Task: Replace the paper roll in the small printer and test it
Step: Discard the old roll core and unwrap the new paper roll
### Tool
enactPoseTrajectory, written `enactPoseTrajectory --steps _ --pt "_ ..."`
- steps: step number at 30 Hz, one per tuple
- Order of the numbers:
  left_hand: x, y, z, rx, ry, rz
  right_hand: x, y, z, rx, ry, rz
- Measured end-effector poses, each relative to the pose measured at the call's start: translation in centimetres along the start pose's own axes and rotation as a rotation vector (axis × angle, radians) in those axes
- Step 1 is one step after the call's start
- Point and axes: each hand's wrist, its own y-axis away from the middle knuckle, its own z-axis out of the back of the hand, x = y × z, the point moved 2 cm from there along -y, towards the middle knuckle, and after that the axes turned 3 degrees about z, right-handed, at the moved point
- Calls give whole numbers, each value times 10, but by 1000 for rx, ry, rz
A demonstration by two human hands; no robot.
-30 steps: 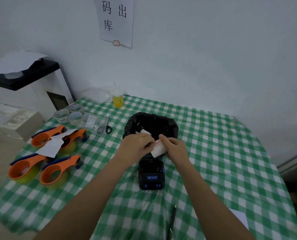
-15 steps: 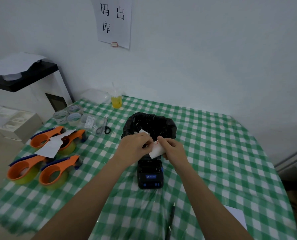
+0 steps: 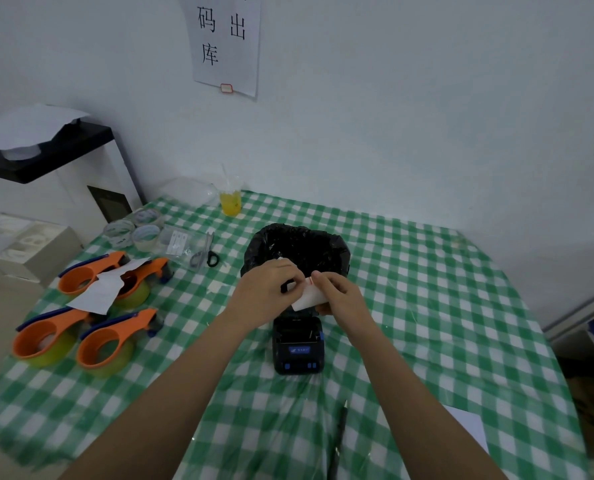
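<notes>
The small black printer (image 3: pixel 297 348) with blue buttons lies on the green checked tablecloth (image 3: pixel 427 306), its lid open toward the far side. Just above it both hands hold a white paper roll (image 3: pixel 307 296). My right hand (image 3: pixel 340 297) grips the roll's body from the right. My left hand (image 3: pixel 271 294) pinches the roll's end with fingertips, near a small red mark on the paper. Part of the roll is hidden by the fingers.
A bin lined with a black bag (image 3: pixel 297 245) stands right behind the hands. Several orange tape dispensers (image 3: pixel 105 344) sit at the left, with a paper sheet (image 3: pixel 101 289), scissors (image 3: pixel 207 254), tape rolls (image 3: pixel 133 228) and a yellow drink cup (image 3: pixel 230 202) farther back. A pen (image 3: pixel 339 431) lies near the front.
The hands have stayed over the printer with the roll. The left fingers have shifted slightly on the paper end.
</notes>
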Motion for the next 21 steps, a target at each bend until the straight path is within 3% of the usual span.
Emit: enactPoseTrajectory --steps 4,11,21 --pt "-1 2 2 2 138 82 0 1 -1 16 -52 6" --pt "-8 2 4 -17 -105 -125 -2 5 0 45 -91 -1" --pt "-2 4 4 10 192 108 -1 8 -2 61 -122 12"
